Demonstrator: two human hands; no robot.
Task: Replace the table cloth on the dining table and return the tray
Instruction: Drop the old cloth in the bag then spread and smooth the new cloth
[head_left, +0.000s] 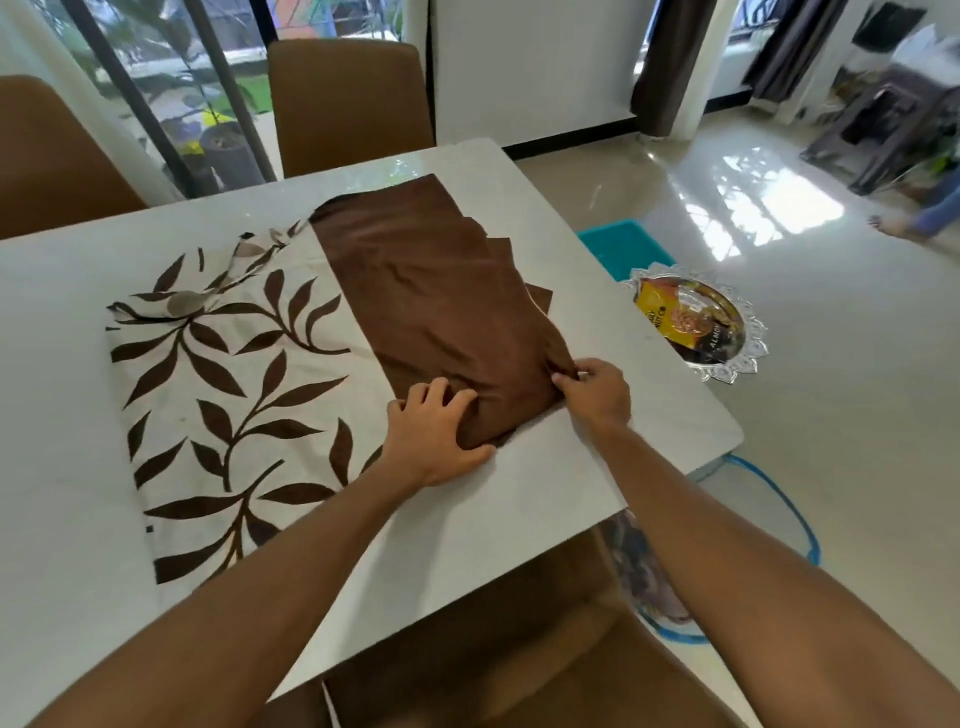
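- Unfolding a folded table cloth (332, 332) on the white dining table (519, 514); judged early in the task, cloth not yet spread, most of the tabletop bare.
- Lying cloth-long-axis roughly left to right, leaf-print half on the left, plain brown panel (436, 296) on the right, running from table's far edge toward the near right corner.
- Stacked brown layers, stepped edges showing on the panel's right side, toward the table's right edge.
- Pressing down: left hand (434, 436) flat, fingers spread, open on the brown panel's near end, not gripping.
- Pinching: right hand (597, 392) closed on a bunched fold at the brown panel's right near corner, thumb and fingers together on the fabric.
- Key relation: loose layers lie away from both hands, up and left across the table; right hand nearer the free edge, so likely the one to peel the top layer while the left anchors. Judgement only.
- Sitting off the table, just past its right edge, lower down: silver tray (748, 332) with a yellow packet on it; support under it cannot be told. Not yet returned.
- Also past the table's right edge: teal basket (623, 244); brown chairs (348, 98) at the far side.
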